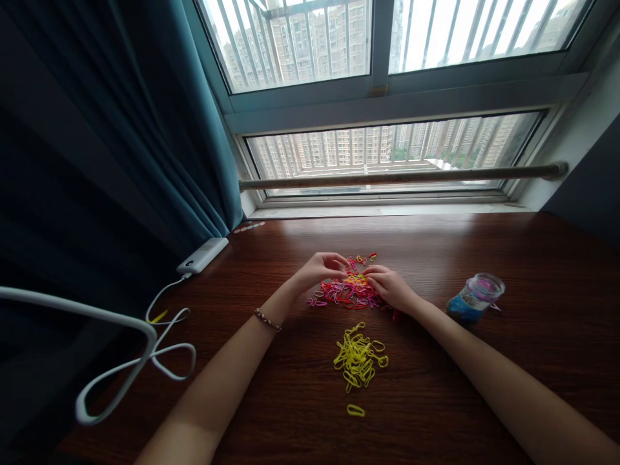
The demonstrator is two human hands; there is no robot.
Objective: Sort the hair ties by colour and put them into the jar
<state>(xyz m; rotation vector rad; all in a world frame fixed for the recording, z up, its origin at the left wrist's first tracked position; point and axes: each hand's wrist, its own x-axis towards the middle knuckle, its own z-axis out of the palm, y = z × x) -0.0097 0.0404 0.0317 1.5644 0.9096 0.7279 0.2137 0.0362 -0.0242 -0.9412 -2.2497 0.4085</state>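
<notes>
A mixed heap of small rubber bands [346, 294], mostly pink and red with some yellow and orange, lies on the brown wooden table. My left hand [317, 271] is at the heap's left side, fingers curved and a gap showing between them and the thumb. From the right, my right hand [393, 288] reaches onto the heap with fingers stretched out, the tips touching it near some yellow bands. Nothing is visibly held in either hand. Closer to me sits a pile of yellow rubber bands [358, 359], with a single yellow band [356, 410] apart below it.
A clear jar [475, 298] with a blue lower part stands right of my right hand. At the left are a white power strip [202, 256], its looped white cable [140, 361] and a blue curtain [194, 142]. Behind the table is a window with a rail [402, 177].
</notes>
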